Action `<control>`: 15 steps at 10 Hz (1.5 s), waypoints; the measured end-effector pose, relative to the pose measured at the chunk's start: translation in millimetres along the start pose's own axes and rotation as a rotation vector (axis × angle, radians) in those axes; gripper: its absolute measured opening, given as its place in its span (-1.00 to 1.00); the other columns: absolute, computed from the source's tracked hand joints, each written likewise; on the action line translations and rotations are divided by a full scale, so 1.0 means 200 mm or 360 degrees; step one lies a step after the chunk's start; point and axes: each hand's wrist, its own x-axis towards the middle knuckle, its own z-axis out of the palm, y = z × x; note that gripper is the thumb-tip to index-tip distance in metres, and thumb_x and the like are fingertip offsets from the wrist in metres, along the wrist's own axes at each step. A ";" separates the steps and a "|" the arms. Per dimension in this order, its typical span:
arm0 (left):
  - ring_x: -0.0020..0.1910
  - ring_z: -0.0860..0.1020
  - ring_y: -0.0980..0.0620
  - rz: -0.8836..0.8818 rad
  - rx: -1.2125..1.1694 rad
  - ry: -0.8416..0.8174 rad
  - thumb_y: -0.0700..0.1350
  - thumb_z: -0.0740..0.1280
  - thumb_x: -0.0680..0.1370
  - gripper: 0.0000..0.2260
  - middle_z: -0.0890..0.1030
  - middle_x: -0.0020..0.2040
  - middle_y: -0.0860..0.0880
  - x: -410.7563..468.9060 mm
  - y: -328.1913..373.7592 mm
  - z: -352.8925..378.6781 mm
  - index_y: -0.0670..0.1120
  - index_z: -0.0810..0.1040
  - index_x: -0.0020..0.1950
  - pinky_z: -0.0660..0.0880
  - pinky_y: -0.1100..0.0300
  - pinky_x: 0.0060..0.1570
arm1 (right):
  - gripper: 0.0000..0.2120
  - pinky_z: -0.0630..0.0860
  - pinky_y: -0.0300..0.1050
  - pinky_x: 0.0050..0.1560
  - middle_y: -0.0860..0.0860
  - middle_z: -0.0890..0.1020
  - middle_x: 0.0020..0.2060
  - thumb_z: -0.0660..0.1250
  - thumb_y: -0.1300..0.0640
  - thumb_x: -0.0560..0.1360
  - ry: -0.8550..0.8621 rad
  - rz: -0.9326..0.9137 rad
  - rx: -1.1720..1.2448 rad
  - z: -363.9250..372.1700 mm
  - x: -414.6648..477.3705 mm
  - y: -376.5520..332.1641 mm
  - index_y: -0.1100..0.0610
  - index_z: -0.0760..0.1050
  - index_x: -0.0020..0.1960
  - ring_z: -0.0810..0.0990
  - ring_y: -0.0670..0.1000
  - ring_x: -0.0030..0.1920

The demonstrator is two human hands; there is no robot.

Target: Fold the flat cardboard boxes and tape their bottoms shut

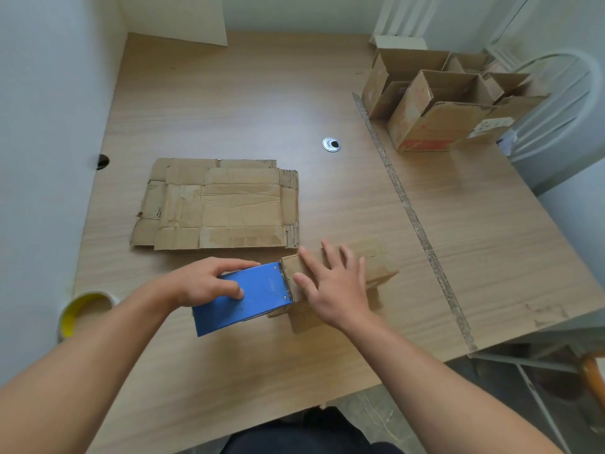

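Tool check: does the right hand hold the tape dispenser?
No, the left hand grips the dispenser; the right hand lies flat on the box.

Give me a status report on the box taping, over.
Left hand grips blue tape dispenser against small box. Right hand flat on top, pressing. Flat cardboard lies behind, nothing blocking.

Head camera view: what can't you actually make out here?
Bottom seam of the small box: head view, covered by the right hand and the blue tape dispenser, so any tape is unseen.
Dispenser's roll: head view, hidden behind its blue side plate and the left hand.
Label on the folded boxes: head view, too small to read.
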 end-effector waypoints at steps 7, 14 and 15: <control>0.06 0.57 0.12 -0.0099 0.0072 0.0023 0.09 0.32 0.30 -0.47 0.61 0.12 0.20 0.01 0.01 0.02 0.38 0.50 0.27 0.47 0.16 0.09 | -0.46 -0.40 0.20 0.49 -0.14 -0.21 0.60 -0.02 -0.37 0.59 -0.0048 -0.0055 -0.0053 0.05 0.02 0.05 -0.42 -0.09 0.53 -0.36 0.04 0.57; 0.03 0.52 0.01 -0.0323 0.0484 0.0327 0.04 0.34 0.43 -0.52 0.53 0.12 0.07 0.00 0.26 0.11 0.31 0.47 0.34 0.55 0.09 0.04 | -0.44 -0.36 0.27 0.50 -0.10 -0.19 0.61 -0.04 -0.36 0.60 -0.0040 -0.0052 -0.0141 0.05 0.02 0.02 -0.37 -0.11 0.55 -0.33 0.08 0.58; 0.02 0.53 0.00 -0.0353 0.0560 0.0339 0.03 0.34 0.42 -0.57 0.55 0.09 0.07 -0.01 0.31 0.12 0.26 0.52 0.29 0.56 0.04 0.10 | -0.44 -0.36 0.27 0.50 -0.10 -0.19 0.61 -0.04 -0.35 0.60 -0.0034 -0.0054 -0.0134 0.05 0.02 0.02 -0.36 -0.09 0.56 -0.33 0.08 0.58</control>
